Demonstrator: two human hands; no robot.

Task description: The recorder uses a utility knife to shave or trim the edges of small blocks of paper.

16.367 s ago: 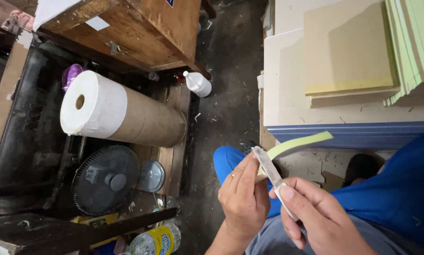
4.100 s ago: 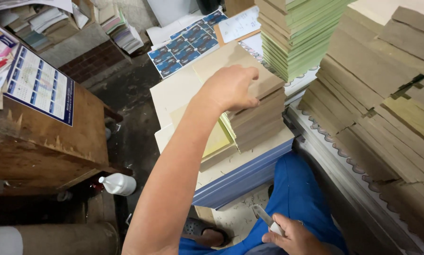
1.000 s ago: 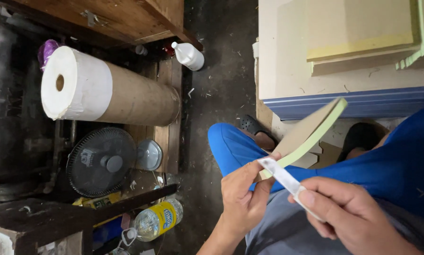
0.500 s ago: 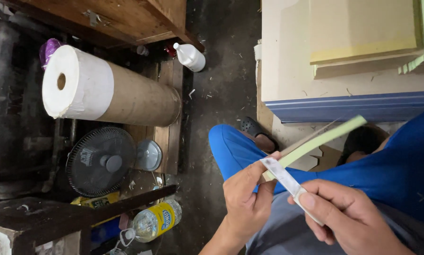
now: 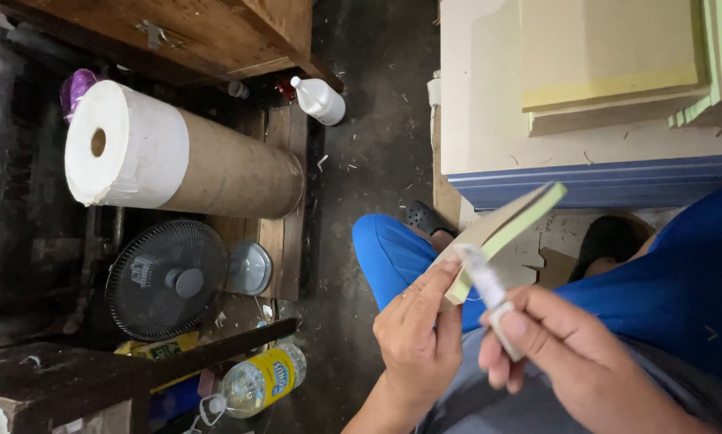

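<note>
Since half a second earlier, one green-edged card stack (image 5: 501,233) tilted higher over the lap, pinched by the left hand (image 5: 417,337); the right hand (image 5: 574,362) gripped one white cutter (image 5: 489,289) touching its lower edge, bare floor (image 5: 377,161) beyond

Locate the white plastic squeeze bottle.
In the head view, the white plastic squeeze bottle lies on the dark floor, upper middle, beside the wooden crate.
</note>
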